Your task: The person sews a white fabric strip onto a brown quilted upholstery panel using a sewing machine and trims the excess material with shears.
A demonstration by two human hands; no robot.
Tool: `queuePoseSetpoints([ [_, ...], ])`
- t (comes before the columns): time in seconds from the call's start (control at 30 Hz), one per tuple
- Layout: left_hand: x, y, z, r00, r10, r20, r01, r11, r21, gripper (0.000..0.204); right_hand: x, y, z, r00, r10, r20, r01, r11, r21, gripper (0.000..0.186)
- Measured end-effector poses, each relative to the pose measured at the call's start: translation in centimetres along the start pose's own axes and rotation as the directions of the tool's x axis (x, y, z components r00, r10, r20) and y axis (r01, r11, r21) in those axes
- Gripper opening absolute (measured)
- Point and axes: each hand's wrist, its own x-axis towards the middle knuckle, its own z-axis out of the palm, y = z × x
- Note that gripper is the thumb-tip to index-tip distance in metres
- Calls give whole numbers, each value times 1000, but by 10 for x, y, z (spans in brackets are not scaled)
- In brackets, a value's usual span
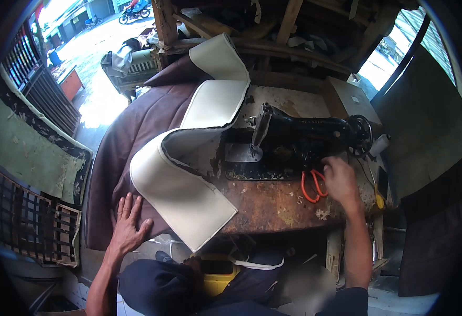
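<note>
Brown cloth (136,134) is covering the left edge of the worn table (265,205) and drooping at the front-left corner. My left hand (129,226) is resting flat there, fingers spread and clamped on nothing, apparently steadying the cloth. A cream strip (160,171) is curling across it, one end projecting past the front edge. Near the front-right corner, my right hand (341,181) is curling just beside orange-handled scissors (304,188); whether it is gripping them, I cannot tell. Paint is flaking from the surface. Behind, a black sewing machine (299,134) is occupying the right half, presumably leaving the left for the cloth. A carton (344,100) is standing toward the rear-right corner; a wooden rack (289,23) is rising beyond the rear edge. Outside, a motorbike (133,15) is showing on sunlit ground.
</note>
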Motion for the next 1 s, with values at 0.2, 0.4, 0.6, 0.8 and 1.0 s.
queuePoseSetpoints([
  [0.2, 20, 24, -5, 998, -37, 47, 35, 999, 28, 76, -24, 14, 58, 982, 116, 148, -74, 963, -257, 59],
  [0.4, 13, 11, 6, 999, 40, -18, -40, 999, -2, 72, -41, -45, 57, 714, 69, 696, -692, 217, 688, 50],
  [0.6, 16, 2, 20, 996, 69, -61, -71, 997, -34, 75, -79, -136, 73, 532, -172, 829, -844, -38, 534, 57],
  [0.8, 12, 1, 22, 987, 113, -117, -125, 987, -100, 70, -72, -148, 82, 607, -179, 774, -751, 191, 633, 48],
  [1.0, 9, 0, -5, 992, 125, 12, -124, 990, -68, 68, -107, -151, 72, 641, -28, 767, -767, -25, 641, 59],
])
